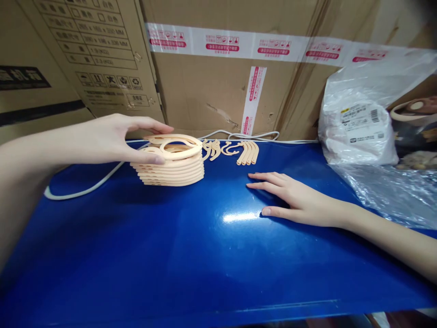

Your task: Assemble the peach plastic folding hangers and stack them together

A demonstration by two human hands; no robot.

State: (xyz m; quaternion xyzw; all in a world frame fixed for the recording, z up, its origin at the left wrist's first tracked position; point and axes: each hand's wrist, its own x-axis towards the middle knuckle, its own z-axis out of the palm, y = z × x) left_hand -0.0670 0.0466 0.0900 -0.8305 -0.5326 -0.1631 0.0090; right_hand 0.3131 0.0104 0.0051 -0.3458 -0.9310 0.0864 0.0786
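Observation:
A stack of cream plastic hanger pieces, curved and open in the middle, stands on the blue table. My left hand is at its top left, thumb along the near edge and fingers over the far edge of the top piece. Whether that piece is lifted off the stack I cannot tell. Palm down, my right hand is at the table surface with its fingers apart, holding nothing. Several small cream hooks and curved tube-like pieces lie between the stack and my right hand, farther back.
Cardboard boxes form a wall behind the blue table. A white cable loops behind and left of the stack. At the right lie a labelled white plastic package and clear plastic wrap.

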